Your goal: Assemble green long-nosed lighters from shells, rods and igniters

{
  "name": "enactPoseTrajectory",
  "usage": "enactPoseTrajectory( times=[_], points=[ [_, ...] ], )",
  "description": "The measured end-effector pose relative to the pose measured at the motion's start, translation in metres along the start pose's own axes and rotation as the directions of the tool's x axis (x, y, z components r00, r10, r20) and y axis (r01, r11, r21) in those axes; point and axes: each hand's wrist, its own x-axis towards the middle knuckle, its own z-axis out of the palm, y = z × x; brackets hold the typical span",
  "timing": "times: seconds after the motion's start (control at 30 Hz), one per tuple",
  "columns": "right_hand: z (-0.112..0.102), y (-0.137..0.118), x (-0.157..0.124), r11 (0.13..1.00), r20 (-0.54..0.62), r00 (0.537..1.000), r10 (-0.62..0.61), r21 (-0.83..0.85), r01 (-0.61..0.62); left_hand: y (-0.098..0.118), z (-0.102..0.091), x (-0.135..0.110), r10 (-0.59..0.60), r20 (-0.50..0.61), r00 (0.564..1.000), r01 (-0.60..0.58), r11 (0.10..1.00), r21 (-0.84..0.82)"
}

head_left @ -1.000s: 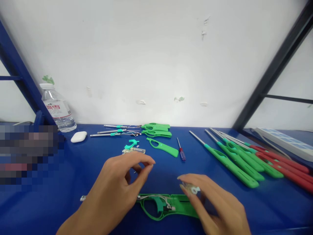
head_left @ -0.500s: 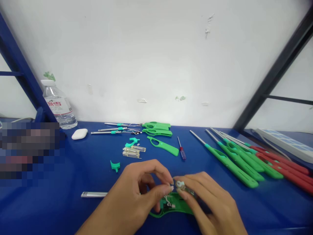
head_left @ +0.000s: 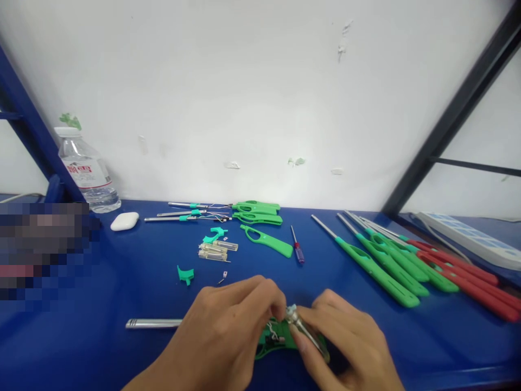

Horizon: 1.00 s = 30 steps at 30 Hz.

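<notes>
In my right hand (head_left: 345, 339) is a clear lighter fuel tank (head_left: 306, 332), pinched between thumb and fingers, its metal valve end pointing up and left. My left hand (head_left: 232, 331) has its fingers curled together against that valve end; whatever they grip is hidden. Beneath both hands lies an open green lighter shell half (head_left: 285, 343) with wires and a small black part inside. From it a silver lighter tube (head_left: 152, 323) sticks out to the left, partly covered by my left hand.
Beyond my hands lie several fuel tanks (head_left: 214, 252), teal triggers (head_left: 186, 275), a small white piece (head_left: 224, 275), green shell halves (head_left: 266, 240) and a screwdriver (head_left: 298, 248). Green lighters (head_left: 378, 271) and red lighters (head_left: 468, 282) lie right. A water bottle (head_left: 87, 171) stands left.
My left fingers have curled in closer to the tank's valve end. The tank has turned so more of its length shows. A small white piece now shows beyond my left hand. The view shifted slightly.
</notes>
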Motion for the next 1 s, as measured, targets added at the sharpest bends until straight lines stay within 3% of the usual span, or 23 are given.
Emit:
enactPoseTrajectory(
  times=[0.27, 0.53, 0.77, 1.0],
  points=[
    [-0.0027, 0.0019, 0.0002, 0.999, 0.043, 0.998, 0.035, 0.019, -0.035, 0.0005, 0.0004, 0.0, 0.082, -0.004, 0.997, -0.08, 0.986, 0.145],
    [-0.005, 0.0022, -0.0019, 0.996, 0.113, 0.993, 0.026, 0.078, -0.035, 0.003, 0.0016, -0.0029, 0.106, 0.049, 0.993, -0.112, 0.981, 0.16],
    [-0.0052, 0.0024, -0.0038, 0.998, 0.072, 0.996, 0.059, 0.014, -0.06, 0.0028, 0.0046, 0.0014, 0.163, -0.025, 0.986, -0.16, 0.981, 0.111],
    [-0.0072, 0.003, 0.0027, 0.997, 0.128, 0.991, 0.029, 0.073, -0.039, 0.0017, 0.0066, 0.0005, 0.18, -0.03, 0.983, -0.176, 0.978, 0.113]
  ],
)
